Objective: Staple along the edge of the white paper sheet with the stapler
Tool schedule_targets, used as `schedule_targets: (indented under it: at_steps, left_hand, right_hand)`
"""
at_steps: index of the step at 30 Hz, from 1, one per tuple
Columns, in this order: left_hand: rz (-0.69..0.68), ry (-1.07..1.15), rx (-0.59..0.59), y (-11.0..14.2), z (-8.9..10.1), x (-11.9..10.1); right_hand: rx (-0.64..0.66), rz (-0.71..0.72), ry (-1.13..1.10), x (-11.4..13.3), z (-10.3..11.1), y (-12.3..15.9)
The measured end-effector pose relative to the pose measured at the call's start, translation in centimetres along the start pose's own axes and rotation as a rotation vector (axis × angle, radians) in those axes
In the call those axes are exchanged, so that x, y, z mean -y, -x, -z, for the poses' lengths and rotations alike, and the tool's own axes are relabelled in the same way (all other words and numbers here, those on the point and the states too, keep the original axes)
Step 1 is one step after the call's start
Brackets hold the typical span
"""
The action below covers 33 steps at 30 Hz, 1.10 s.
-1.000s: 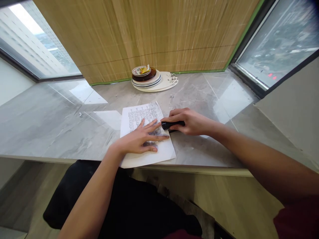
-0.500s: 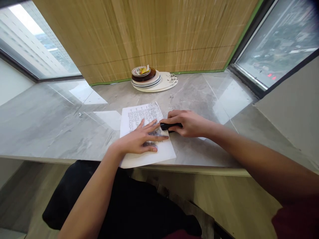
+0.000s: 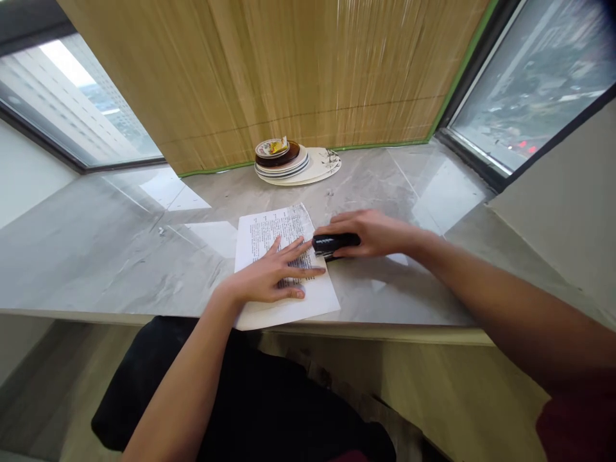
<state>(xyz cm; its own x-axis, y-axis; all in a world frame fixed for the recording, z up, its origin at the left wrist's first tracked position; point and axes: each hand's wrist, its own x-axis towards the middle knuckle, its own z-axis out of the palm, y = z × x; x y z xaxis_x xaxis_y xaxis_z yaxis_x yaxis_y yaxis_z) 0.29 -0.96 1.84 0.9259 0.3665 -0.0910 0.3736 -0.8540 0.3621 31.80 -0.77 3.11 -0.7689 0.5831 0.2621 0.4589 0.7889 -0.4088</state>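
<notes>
Printed sheets of paper (image 3: pixel 260 234) lie on the grey marble-look ledge, their near edge reaching past its front. My left hand (image 3: pixel 272 276) rests flat on the paper with its fingers spread. In my right hand (image 3: pixel 375 232) is a black stapler (image 3: pixel 337 242), gripped from the right side. The stapler's front end sits over the right edge of the paper, close to my left fingertips. Part of the stapler's base is hidden under its top and my fingers.
A stack of plates (image 3: pixel 282 167) stands at the back of the ledge (image 3: pixel 96 256), in front of a bamboo blind (image 3: pixel 289 70). The top plate holds a small yellow packet (image 3: pixel 278 147). Windows flank the blind on both sides.
My right hand has loosened and lifted slightly, so more of the stapler's top shows. My left hand stays on the paper. The view has tilted a little.
</notes>
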Motion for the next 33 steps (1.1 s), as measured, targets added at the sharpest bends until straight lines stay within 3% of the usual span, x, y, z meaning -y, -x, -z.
schedule_targets:
  at_steps: [5,8,10,12,14,16,19,21,24,27,30,33]
  left_hand:
    - [-0.016,0.065,-0.037,0.1,-0.1,0.2]
    - [-0.015,0.090,-0.063,0.1,-0.3,0.3]
    - [-0.023,0.091,-0.080,0.1,-0.4,0.4]
    - [-0.019,0.085,-0.169,0.4,-0.2,0.6]
    - [0.009,0.089,-0.391,0.9,0.4,1.0]
    - [0.074,0.127,-0.715,1.7,1.2,1.5]
    - [0.253,0.210,-1.126,3.0,2.0,2.7]
    - [0.362,0.237,-1.259,3.7,2.1,3.6]
    - [0.438,0.270,-1.329,4.2,2.1,4.8]
    - [0.473,0.318,-1.343,4.2,1.9,5.5]
    - [0.477,0.346,-1.332,4.2,1.9,5.5]
    - [0.467,0.353,-1.313,4.1,1.9,5.2]
  right_hand:
    - [0.158,-0.019,-0.226,-4.0,2.4,1.1]
    - [0.191,-0.135,-0.311,-5.5,3.3,2.2]
    - [0.107,-0.284,-0.393,-6.0,3.7,2.9]
    - [-0.082,-0.426,-0.477,-5.8,3.7,3.0]
    - [-0.306,-0.522,-0.515,-4.8,3.2,2.0]
    - [-0.456,-0.581,-0.498,-3.0,2.0,-0.2]
    - [-0.415,-0.598,-0.498,0.3,-1.3,-5.0]
    - [-0.320,-0.576,-0.407,2.2,-3.9,-8.5]
    - [-0.255,-0.536,-0.247,4.0,-7.0,-12.9]
    - [-0.254,-0.535,-0.191,4.4,-8.6,-14.8]
    - [-0.257,-0.531,-0.142,4.2,-8.7,-13.5]
    - [-0.285,-0.564,-0.092,3.7,-7.8,-9.6]
